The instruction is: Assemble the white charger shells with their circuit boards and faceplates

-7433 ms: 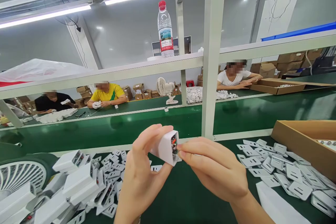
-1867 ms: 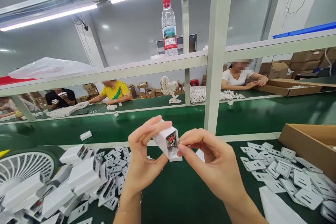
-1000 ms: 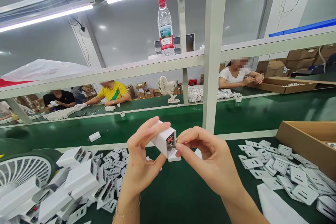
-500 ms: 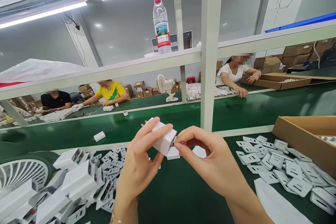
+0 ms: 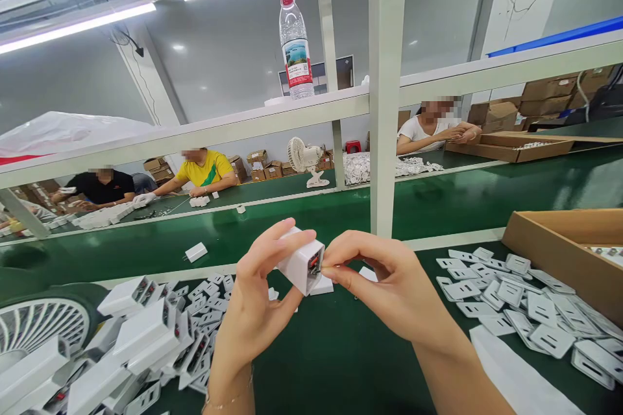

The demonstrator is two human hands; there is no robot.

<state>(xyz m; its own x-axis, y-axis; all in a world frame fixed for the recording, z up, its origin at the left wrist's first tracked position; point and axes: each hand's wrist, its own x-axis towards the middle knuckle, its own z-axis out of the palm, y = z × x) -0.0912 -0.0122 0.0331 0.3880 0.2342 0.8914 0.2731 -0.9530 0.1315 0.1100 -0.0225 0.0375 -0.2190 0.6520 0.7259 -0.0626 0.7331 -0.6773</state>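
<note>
A white charger housing [image 5: 298, 267] is gripped by my left hand [image 5: 260, 295], fingers over its top and thumb below. Its open end faces right and shows red and metal parts inside. My right hand [image 5: 384, 285] pinches with thumb and forefinger right at that open end; whatever lies between the fingertips is too small to make out. Behind the hands, another white piece [image 5: 322, 286] lies on the green work surface. To the left is a heap of open white charger housings [image 5: 146, 331], with flat cover plates [image 5: 207, 311] beside it.
More white cover plates [image 5: 511, 292] are spread at right, in front of a cardboard box [image 5: 559, 266]. A fan [image 5: 43, 324] stands at lower left. A charger [image 5: 196, 252] lies on the green belt [image 5: 438, 201]. A post [image 5: 384, 110] rises ahead; co-workers sit beyond.
The charger housing has turned so its open end shows more toward me. My right fingertips stay at that end. The charger on the belt has shifted right.
</note>
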